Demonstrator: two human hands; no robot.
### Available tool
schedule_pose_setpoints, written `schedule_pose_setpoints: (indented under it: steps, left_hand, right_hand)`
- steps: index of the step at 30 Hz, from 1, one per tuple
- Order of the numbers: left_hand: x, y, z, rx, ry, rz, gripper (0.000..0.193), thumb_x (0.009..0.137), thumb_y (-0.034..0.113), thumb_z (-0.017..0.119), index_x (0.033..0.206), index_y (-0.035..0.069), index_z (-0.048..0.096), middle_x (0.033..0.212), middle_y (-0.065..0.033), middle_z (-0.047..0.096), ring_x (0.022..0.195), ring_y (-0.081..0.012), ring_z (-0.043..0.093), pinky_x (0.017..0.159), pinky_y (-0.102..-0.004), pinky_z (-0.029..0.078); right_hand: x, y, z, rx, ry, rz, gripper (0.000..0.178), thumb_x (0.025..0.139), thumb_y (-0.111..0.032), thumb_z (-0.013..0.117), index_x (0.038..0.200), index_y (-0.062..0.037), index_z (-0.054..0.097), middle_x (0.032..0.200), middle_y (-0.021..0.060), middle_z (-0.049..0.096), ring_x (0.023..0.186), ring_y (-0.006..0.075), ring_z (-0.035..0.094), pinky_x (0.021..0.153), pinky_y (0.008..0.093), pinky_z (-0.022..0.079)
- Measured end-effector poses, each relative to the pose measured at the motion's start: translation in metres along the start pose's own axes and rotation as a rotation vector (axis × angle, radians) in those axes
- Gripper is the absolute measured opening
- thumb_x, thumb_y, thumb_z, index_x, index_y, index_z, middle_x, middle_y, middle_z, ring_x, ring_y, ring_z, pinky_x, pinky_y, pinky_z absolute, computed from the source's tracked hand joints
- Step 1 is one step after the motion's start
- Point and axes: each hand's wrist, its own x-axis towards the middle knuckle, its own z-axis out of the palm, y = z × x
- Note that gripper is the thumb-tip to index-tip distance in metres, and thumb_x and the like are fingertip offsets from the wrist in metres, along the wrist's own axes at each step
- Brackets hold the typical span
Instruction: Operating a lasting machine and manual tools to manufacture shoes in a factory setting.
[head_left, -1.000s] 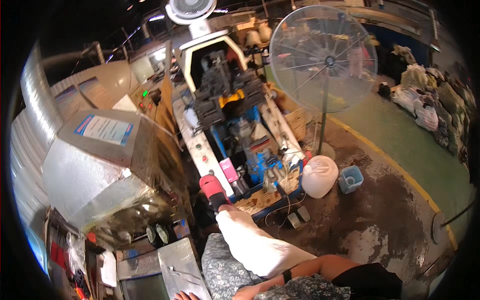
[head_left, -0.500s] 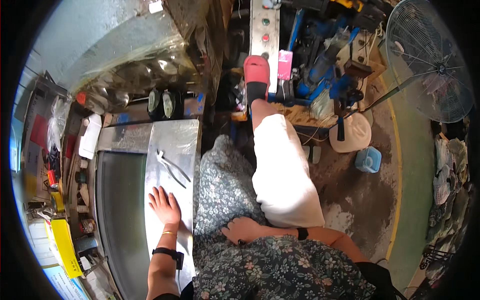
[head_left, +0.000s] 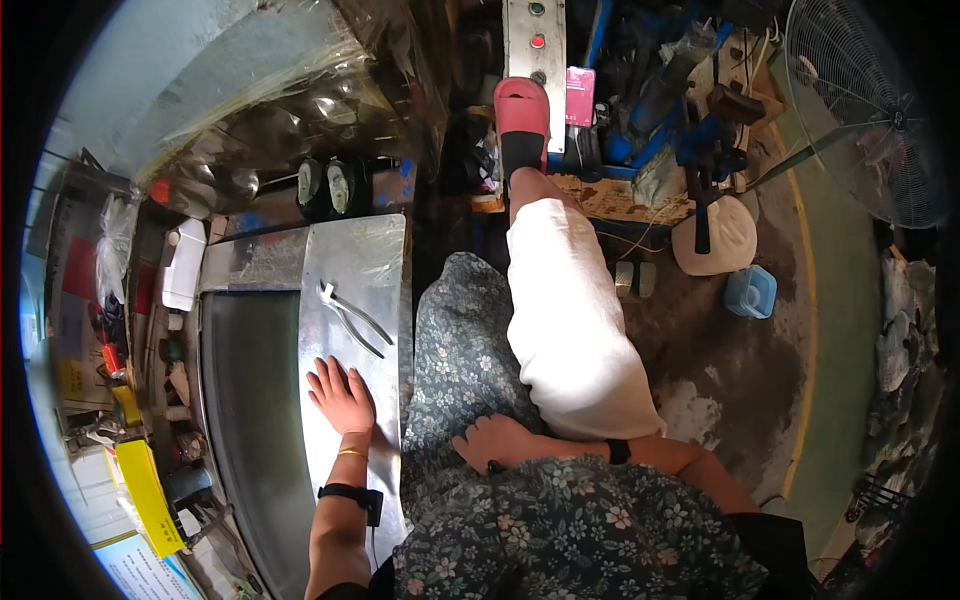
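My left hand [head_left: 344, 401] lies palm down on a shiny metal plate [head_left: 380, 258], its fingers spread and nothing in them. Just beyond the fingertips, a pair of metal pliers [head_left: 355, 318] rests on the plate with its handles apart, not touched by the hand. My right hand [head_left: 494, 443] rests on the dark floral apron [head_left: 470, 330] over my lap. Its fingers are curled in, and no object shows in them.
A dark recessed panel [head_left: 258, 410] borders the plate on the left, beside a cluttered shelf with a yellow box [head_left: 149, 497]. Ahead, my foot in a red slipper [head_left: 522, 103] is by a button panel [head_left: 537, 20]. A fan [head_left: 895, 125], white jug [head_left: 715, 238] and blue container [head_left: 750, 292] stand right.
The view has shifted a little, so the surroundings sit slightly differently in the picture. Both hands keep their places on the plate and lap; the pliers have not moved on the plate.
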Motion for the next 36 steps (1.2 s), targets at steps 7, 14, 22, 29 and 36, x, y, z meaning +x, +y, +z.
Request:
schedule_pose_setpoints:
  steps: [7,14,22,29,36]
  left_hand:
    - [0.001,-0.002,0.003,-0.015,0.033,0.019,0.056,0.099,0.042,0.043,0.144,0.01,0.045,0.155,-0.0158,0.034,0.143,-0.0443,0.024,0.115,-0.0588,0.016]
    - [0.003,-0.003,0.008,0.011,0.014,0.007,0.057,0.098,0.043,0.043,0.145,0.01,0.045,0.155,-0.0153,0.034,0.144,-0.0435,0.024,0.115,-0.0585,0.017]
    - [0.004,-0.001,0.007,-0.014,0.005,-0.005,0.057,0.099,0.044,0.042,0.145,0.01,0.045,0.156,-0.0147,0.033,0.145,-0.043,0.022,0.116,-0.0583,0.014]
    - [0.002,-0.002,0.006,-0.021,-0.012,-0.019,0.057,0.098,0.043,0.043,0.145,0.01,0.044,0.157,-0.0149,0.032,0.145,-0.0428,0.021,0.117,-0.058,0.013]
    - [0.003,0.0,0.002,-0.028,-0.01,-0.023,0.058,0.098,0.043,0.043,0.144,0.008,0.045,0.157,-0.0148,0.031,0.145,-0.0434,0.02,0.117,-0.0574,0.012]
  right_hand:
    - [-0.007,-0.005,-0.001,0.034,0.114,0.009,0.023,0.072,-0.017,0.064,0.09,-0.0053,0.056,0.066,0.0069,0.052,0.062,0.0228,0.055,0.05,0.0367,0.043]
    - [-0.006,-0.01,0.005,0.042,-0.064,0.019,0.025,0.073,-0.017,0.064,0.093,-0.0031,0.057,0.068,0.008,0.054,0.065,0.0248,0.057,0.052,0.0373,0.044]
    - [-0.004,-0.018,0.004,0.068,-0.209,0.005,0.023,0.08,-0.014,0.062,0.099,-0.0026,0.057,0.073,0.0098,0.055,0.071,0.0262,0.059,0.057,0.0369,0.046]
    - [-0.053,0.012,-0.143,0.156,0.453,0.193,0.028,0.086,-0.009,0.062,0.114,-0.0041,0.062,0.101,0.0093,0.066,0.083,0.0266,0.065,0.074,0.0377,0.054]
    - [-0.118,0.192,-0.217,-0.701,0.736,1.024,0.045,0.087,-0.028,0.068,0.109,0.0101,0.06,0.104,0.0268,0.066,0.098,0.041,0.064,0.083,0.0478,0.052]
